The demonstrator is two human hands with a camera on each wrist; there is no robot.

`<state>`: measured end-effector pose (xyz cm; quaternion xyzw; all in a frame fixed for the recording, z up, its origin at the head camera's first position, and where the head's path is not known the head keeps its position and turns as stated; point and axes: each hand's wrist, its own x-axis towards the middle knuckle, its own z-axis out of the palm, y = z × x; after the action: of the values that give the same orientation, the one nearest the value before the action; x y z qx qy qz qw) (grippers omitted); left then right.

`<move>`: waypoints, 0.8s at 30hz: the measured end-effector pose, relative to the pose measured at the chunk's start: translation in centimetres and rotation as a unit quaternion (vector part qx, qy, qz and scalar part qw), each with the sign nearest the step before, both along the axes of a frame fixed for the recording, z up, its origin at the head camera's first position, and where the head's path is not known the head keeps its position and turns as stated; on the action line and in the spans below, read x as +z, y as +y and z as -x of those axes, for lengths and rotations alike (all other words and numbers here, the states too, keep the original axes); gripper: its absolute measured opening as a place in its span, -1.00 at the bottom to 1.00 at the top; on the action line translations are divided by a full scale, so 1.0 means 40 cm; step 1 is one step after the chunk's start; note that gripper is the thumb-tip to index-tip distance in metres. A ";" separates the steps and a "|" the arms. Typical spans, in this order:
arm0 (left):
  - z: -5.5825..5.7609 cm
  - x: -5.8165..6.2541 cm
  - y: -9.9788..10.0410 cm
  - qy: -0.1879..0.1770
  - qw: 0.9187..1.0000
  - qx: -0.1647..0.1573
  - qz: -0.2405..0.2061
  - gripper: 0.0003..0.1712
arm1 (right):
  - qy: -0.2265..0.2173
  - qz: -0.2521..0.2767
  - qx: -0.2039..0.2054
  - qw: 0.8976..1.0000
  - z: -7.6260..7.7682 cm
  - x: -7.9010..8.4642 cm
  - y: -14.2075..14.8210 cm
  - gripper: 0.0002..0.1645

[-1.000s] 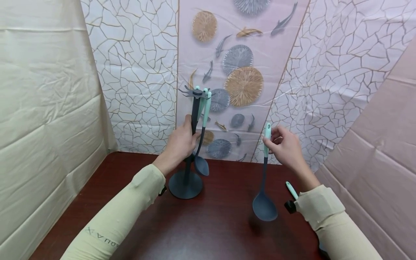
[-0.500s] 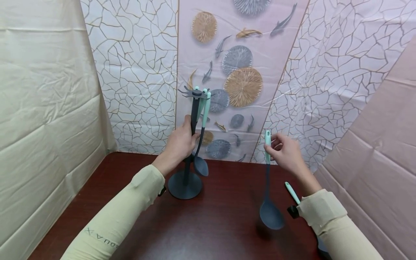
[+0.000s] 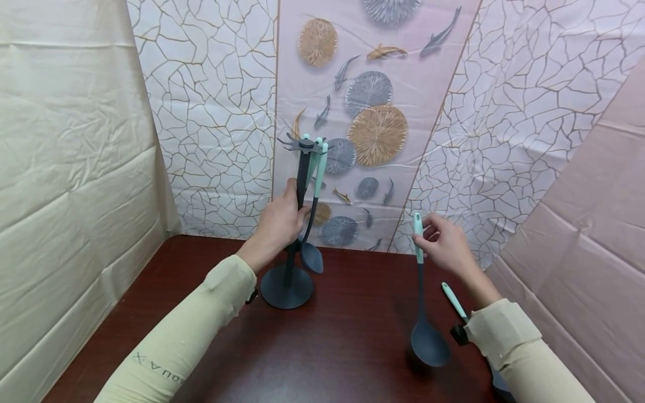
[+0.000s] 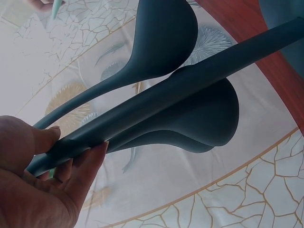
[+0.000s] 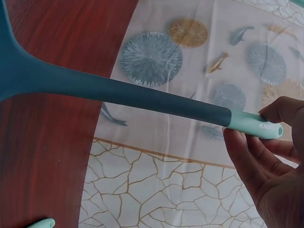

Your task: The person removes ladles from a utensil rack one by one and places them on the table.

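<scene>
My right hand pinches the mint-green handle of a dark ladle, which hangs bowl down, low over the table at the right. In the right wrist view the thumb and fingers grip the ladle's handle. My left hand grips the pole of a dark utensil stand with a round base and a hooked top. Several mint-handled utensils hang on the stand, among them a spoon-shaped one. The left wrist view shows fingers curled round the pole, with dark utensil heads beside it.
Another mint-handled utensil lies on the dark red table at the right, partly hidden by my right forearm. Patterned cloth hangs behind the table, and plain cloth stands along the left side.
My right hand has moved down and slightly right with the ladle, bringing its bowl lower and nearer the table. My left hand and the stand have stayed in place.
</scene>
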<state>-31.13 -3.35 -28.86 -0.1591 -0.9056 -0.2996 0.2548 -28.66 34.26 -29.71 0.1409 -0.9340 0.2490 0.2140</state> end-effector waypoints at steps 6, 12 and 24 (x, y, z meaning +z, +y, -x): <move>0.001 0.000 0.002 0.000 1.000 -0.005 0.003 -0.50 | -0.001 -0.003 -0.002 1.000 0.000 -0.017 0.019 -0.79; -0.001 0.004 0.001 0.002 1.000 -0.006 0.005 -0.48 | -0.027 -0.015 -0.016 0.999 -0.001 -0.026 0.035 -0.77; 0.000 -0.002 -0.002 0.010 1.000 -0.002 0.006 -0.47 | -0.074 -0.034 -0.035 0.996 -0.002 -0.059 0.061 -0.75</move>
<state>-31.14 -3.44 -28.92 -0.1652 -0.9044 -0.2928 0.2628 -28.57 36.71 -32.06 0.0962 -0.9595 0.2194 0.1481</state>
